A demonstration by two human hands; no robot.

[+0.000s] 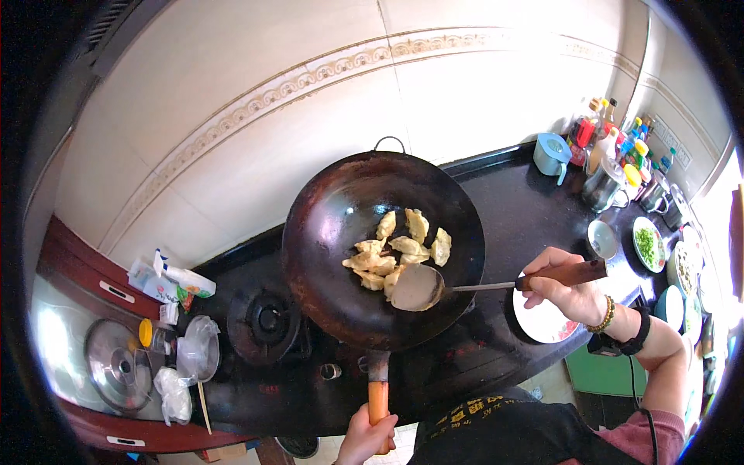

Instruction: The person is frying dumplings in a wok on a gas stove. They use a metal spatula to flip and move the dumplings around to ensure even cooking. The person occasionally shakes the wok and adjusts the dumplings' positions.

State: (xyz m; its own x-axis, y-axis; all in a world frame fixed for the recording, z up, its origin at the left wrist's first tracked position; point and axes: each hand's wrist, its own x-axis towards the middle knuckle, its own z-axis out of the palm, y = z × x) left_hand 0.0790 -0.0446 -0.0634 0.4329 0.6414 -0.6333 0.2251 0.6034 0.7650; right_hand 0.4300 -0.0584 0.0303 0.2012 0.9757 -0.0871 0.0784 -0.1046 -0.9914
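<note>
Around the wooden handle [378, 395] of a large dark wok [325, 221] my left hand [367, 435] is closed, at the bottom of the view. Several dumplings [409, 246], pale with some browned spots, lie in the wok's bowl. My right hand [558, 289] grips the wooden handle of a metal wok spatula [417, 288]. Its blade is inside the wok at the near right of the dumplings, overlapping one of them. Beneath my right hand, partly hidden by it, is a white plate [537, 319] with a red pattern.
A gas burner [270, 314] is left of the wok. A glass lid [119, 363], a jar and plastic bags stand farther left. At right are a blue pitcher [552, 154], bottles, a metal pot [604, 185], a small bowl [602, 239] and a plate of chopped greens [648, 247].
</note>
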